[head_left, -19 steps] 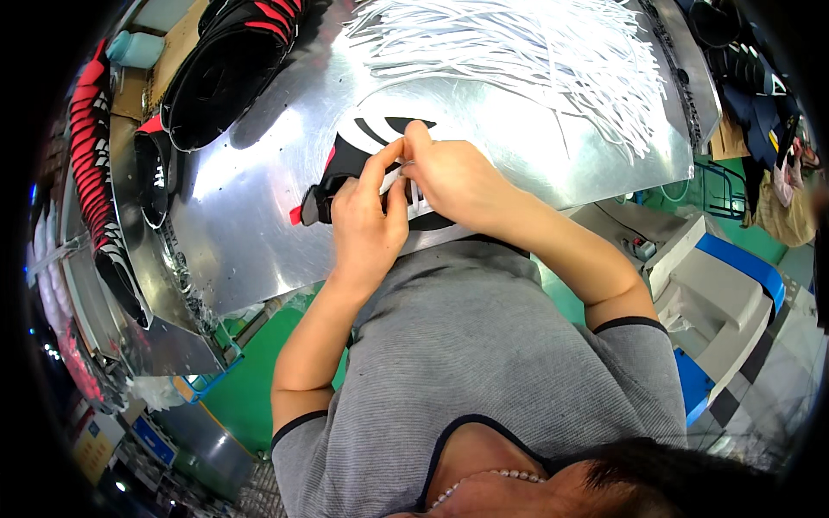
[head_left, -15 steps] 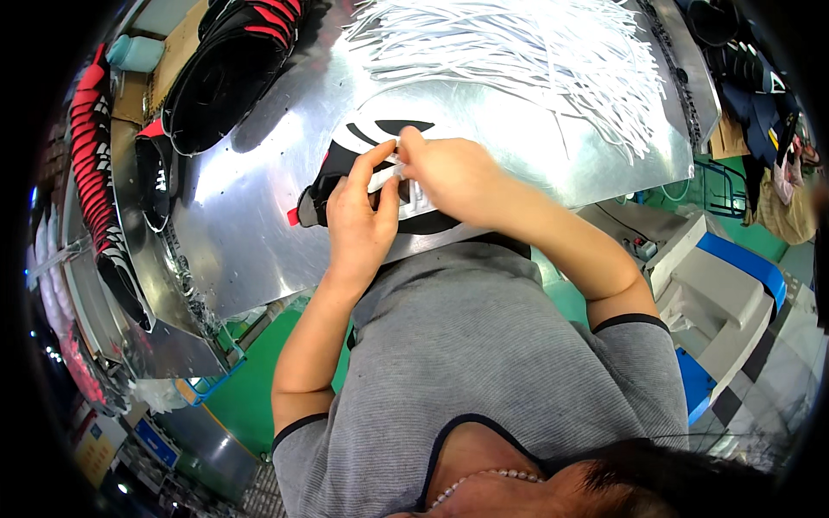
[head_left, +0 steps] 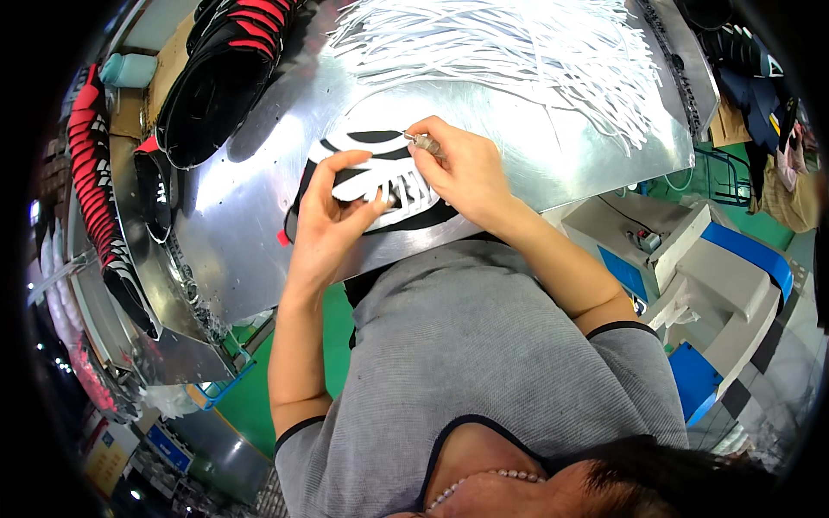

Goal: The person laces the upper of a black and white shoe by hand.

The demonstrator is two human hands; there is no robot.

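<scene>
A black and white shoe upper with a red tab at its heel lies on the metal table, close to my body. My left hand grips it by the lacing area, index finger on the far side and thumb on the near side. White lace strands cross its front. Between the thumb and fingers of my right hand is a small awl-like tool with a ridged metal handle. Its thin tip points left over the black and white side of the upper.
A thick pile of white shoelaces covers the far part of the table. Black and red shoe uppers are stacked at the far left, with a long nested row beyond. A grey and blue machine stands at right.
My right hand has moved away from my left fingers, and the awl-like tool now shows in it. My left hand has shifted slightly left and down, still on the shoe upper.
</scene>
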